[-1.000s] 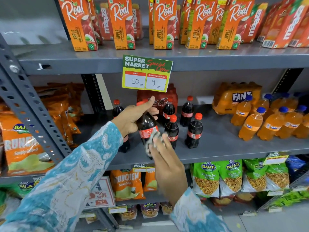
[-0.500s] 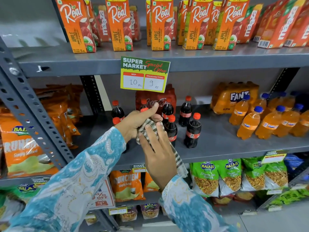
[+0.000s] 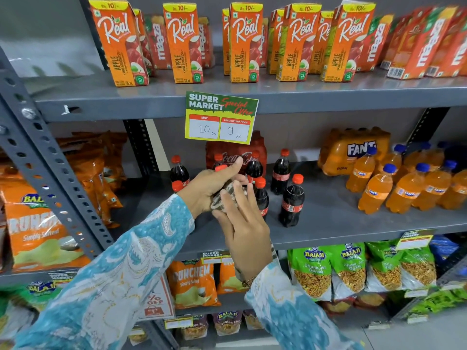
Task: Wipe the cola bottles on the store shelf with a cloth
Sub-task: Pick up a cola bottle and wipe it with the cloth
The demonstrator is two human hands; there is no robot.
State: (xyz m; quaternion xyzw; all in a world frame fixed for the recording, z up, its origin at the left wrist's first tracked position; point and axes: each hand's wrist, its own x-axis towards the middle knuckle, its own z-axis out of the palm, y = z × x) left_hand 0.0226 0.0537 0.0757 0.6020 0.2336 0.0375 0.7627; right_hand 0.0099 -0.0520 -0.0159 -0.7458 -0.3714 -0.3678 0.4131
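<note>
Bottle (image 3: 220, 170) is gripped off the shelf (image 3: 328, 223) by left hand (image 3: 211, 184), so right hand (image 3: 242, 223) presses cloth (image 3: 226, 198) around it.

Dark cola bottles (image 3: 290, 203) with red caps, striped cloth (image 3: 227, 197), blue paisley sleeves (image 3: 121, 274)

We see a shelf (image 3: 341, 218) of matt grey painted metal, its slotted upright (image 3: 45, 168) scuffed. The cola bottles (image 3: 292, 200) are glossy clear plastic with smooth red caps. The cloth (image 3: 227, 195) looks like soft woven fabric, checked and matt. Near the shelf's right edge the orange bottles (image 3: 376, 190) shine alike. The price card (image 3: 221, 117) is smooth printed paper.
</note>
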